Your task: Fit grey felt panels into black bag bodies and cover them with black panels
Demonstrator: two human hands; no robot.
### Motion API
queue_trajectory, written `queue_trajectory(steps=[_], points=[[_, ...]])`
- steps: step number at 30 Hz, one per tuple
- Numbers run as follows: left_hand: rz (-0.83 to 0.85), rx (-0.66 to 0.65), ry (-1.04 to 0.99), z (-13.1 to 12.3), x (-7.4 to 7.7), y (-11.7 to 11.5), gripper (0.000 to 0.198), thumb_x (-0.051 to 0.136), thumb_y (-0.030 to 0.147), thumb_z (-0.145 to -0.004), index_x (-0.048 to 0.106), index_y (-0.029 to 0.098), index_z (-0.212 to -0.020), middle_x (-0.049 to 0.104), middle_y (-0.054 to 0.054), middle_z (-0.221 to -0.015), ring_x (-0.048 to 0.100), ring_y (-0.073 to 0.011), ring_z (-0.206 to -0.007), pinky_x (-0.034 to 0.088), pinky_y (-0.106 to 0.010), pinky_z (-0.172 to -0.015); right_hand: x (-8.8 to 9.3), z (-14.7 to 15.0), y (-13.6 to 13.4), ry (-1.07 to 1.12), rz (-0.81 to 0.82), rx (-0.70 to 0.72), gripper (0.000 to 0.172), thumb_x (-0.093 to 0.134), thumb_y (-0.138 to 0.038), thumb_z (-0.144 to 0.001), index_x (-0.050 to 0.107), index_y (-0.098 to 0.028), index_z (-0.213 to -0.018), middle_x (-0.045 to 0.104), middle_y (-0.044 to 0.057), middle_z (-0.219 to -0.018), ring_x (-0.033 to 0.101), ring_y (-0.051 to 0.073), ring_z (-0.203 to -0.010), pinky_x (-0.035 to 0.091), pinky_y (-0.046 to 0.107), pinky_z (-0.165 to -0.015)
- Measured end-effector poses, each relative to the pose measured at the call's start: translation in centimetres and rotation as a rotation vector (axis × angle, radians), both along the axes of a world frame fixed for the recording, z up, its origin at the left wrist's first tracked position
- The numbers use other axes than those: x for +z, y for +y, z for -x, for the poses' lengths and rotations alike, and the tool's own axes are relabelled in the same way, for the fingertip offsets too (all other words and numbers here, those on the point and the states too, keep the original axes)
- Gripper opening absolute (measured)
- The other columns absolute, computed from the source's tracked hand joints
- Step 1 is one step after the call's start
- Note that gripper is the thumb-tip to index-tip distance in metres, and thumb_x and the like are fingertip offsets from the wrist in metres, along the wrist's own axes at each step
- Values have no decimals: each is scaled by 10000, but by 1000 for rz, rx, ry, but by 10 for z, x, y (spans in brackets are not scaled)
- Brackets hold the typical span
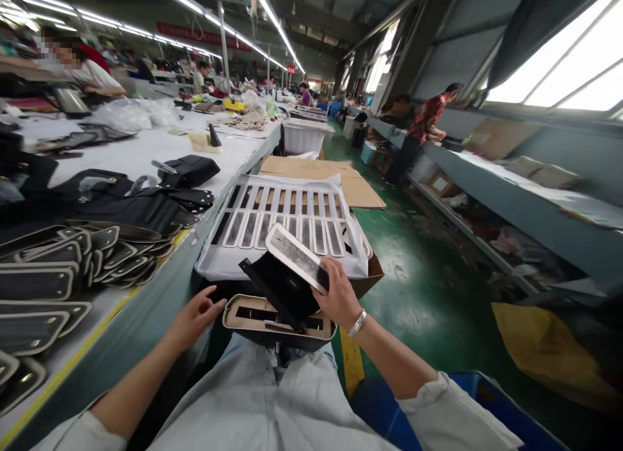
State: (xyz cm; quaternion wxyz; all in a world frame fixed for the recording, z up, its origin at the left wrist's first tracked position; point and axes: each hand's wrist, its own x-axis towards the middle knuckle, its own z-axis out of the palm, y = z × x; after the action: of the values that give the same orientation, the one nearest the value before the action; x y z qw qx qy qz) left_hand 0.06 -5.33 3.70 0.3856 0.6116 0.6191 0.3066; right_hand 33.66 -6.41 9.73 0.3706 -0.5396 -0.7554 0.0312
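Note:
My right hand (pixel 339 292) grips a long rounded bag panel (pixel 294 253), dark in the middle with a cream border. Under that panel, a black piece (pixel 285 285) stands up out of a bag body (pixel 246 322) at my lap. The bag body has a cream rim and a tan inside with dark slots; whether the black piece is fixed to it, I cannot tell. At the bag's left end, my left hand (pixel 197 315) is held with fingers apart and nothing in it. Just ahead, similar panels (pixel 250 230) lie in rows on a white sheet (pixel 214 259).
On the left bench, stacked dark panels with cream edges (pixel 39 282) lie beside black bags (pixel 121 204). Flattened cardboard (pixel 360 185) lies beyond the sheet. To the right run a green floor (pixel 409 263) and a blue bin (pixel 487 405). A co-worker (pixel 426 126) stands at the far right bench.

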Motion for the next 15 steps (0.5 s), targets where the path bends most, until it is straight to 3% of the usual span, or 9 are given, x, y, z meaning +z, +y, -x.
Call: queue_trajectory(steps=[3, 6, 10, 15], points=[[197, -50, 3, -11, -19, -5, 776, 535, 559, -743, 389, 77, -1333, 454, 66, -563, 488, -143, -479, 441, -253, -445, 4, 3, -4, 9, -37, -52, 553, 569, -176, -730, 375, -146, -1246, 478, 166, -1198, 437, 293, -1184, 392, 497, -1008], [272, -144, -122, -19, -26, -4, 732, 484, 518, -754, 372, 78, -1328, 418, 83, -540, 426, -121, -406, 409, -244, -396, 8, 4, -6, 22, -28, -80, 544, 584, -202, -737, 380, -153, -1239, 490, 156, -1173, 459, 292, -1155, 409, 493, -992], [170, -154, -124, -18, -23, -2, 688, 415, 460, -782, 348, 71, -1345, 406, 84, -552, 415, -118, -403, 383, -238, -404, 13, -5, -10, 55, -50, -103, 525, 598, -227, -748, 387, -157, -1224, 488, 146, -1164, 466, 278, -1140, 414, 469, -994], [50, -175, 108, -15, -12, 2, 647, 450, 355, -758, 418, 77, -1341, 374, 87, -504, 417, -134, -442, 329, -236, -458, 22, -20, -21, 65, -71, -96, 543, 595, -237, -763, 365, -161, -1249, 475, 142, -1183, 464, 263, -1144, 409, 451, -1006]])
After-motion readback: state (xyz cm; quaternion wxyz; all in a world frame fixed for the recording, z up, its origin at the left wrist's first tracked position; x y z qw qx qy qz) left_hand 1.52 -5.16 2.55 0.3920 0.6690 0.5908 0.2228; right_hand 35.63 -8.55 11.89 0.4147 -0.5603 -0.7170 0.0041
